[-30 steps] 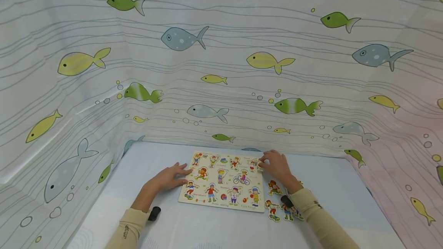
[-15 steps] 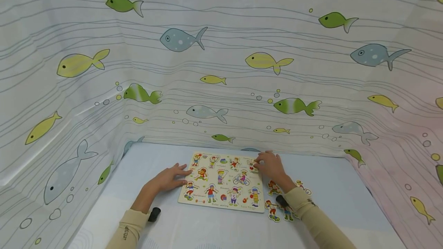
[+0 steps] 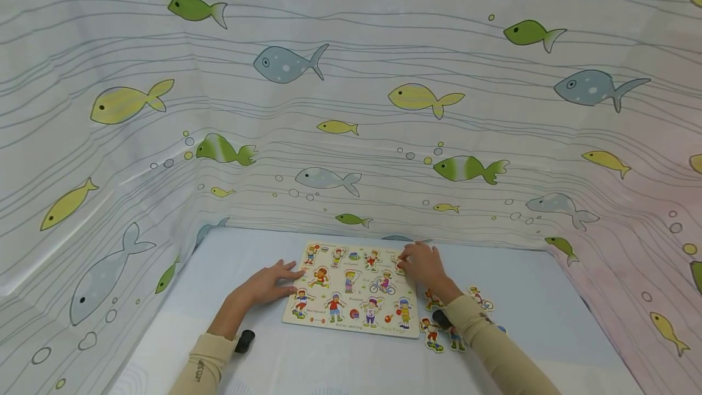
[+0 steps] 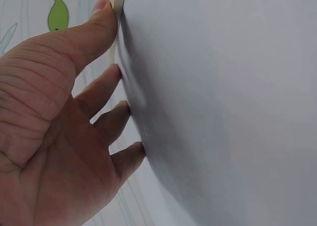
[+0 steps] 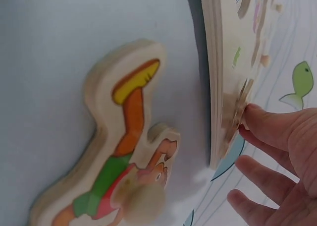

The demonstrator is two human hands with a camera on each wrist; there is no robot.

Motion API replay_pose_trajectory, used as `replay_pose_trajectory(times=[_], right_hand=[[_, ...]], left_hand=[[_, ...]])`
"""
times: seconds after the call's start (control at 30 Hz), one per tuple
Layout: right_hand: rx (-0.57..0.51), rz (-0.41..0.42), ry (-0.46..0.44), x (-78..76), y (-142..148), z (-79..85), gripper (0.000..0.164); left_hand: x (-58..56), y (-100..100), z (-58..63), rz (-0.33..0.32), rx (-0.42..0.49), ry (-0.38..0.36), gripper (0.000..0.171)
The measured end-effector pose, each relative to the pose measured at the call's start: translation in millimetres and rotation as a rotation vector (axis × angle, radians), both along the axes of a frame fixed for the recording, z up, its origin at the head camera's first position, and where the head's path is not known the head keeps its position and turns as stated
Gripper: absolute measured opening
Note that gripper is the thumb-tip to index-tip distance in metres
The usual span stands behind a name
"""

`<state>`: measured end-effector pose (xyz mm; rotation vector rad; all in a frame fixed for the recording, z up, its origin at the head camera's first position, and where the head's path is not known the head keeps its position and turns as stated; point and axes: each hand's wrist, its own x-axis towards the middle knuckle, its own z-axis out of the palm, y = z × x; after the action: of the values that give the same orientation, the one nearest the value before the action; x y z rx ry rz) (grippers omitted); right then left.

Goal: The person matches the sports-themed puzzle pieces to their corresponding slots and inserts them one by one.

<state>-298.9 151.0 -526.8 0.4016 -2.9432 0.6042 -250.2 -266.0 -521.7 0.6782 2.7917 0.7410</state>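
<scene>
A wooden picture puzzle board [image 3: 340, 285] with printed children playing sports lies flat on the table. My right hand [image 3: 425, 264] is over its upper right corner. Thumb and index finger pinch a small puzzle piece [image 5: 237, 114] at the board's surface, the other fingers spread past the edge. Most of that piece is hidden behind the fingers in the head view. At the board's left edge rests my left hand [image 3: 265, 282], its fingers spread and thumb [image 4: 101, 18] against the board's side. Nothing is held in it.
Right of the board lie several loose puzzle pieces: a runner [image 5: 111, 186] with a round knob, a skateboarder [image 3: 431, 335] and a cyclist [image 3: 480, 298], others partly under the right sleeve [image 3: 493, 340]. A fish-print curtain [image 3: 351, 108] encloses the table's back and sides.
My right hand has moved left with the puzzle piece, from the board's right edge onto its upper right corner. The left hand stays in place.
</scene>
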Motion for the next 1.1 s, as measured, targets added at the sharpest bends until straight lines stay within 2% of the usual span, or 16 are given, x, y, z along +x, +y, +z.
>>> replay_pose_trajectory(times=[0.3, 0.57, 1.1], right_hand=[[0.007, 0.030, 0.008, -0.2, -3.3, 2.0, 0.013], [-0.007, 0.021, -0.035, -1.5, -2.8, 2.6, 0.013], [-0.026, 0.008, 0.002, 1.9, 6.1, 8.7, 0.016]], left_hand=[[-0.6, -0.2, -1.1, -0.015, -0.004, 0.016, 0.049], [-0.8, 0.1, 0.4, -0.004, -0.010, 0.008, 0.050], [0.7, 0.9, 2.5, 0.015, -0.027, -0.012, 0.049]])
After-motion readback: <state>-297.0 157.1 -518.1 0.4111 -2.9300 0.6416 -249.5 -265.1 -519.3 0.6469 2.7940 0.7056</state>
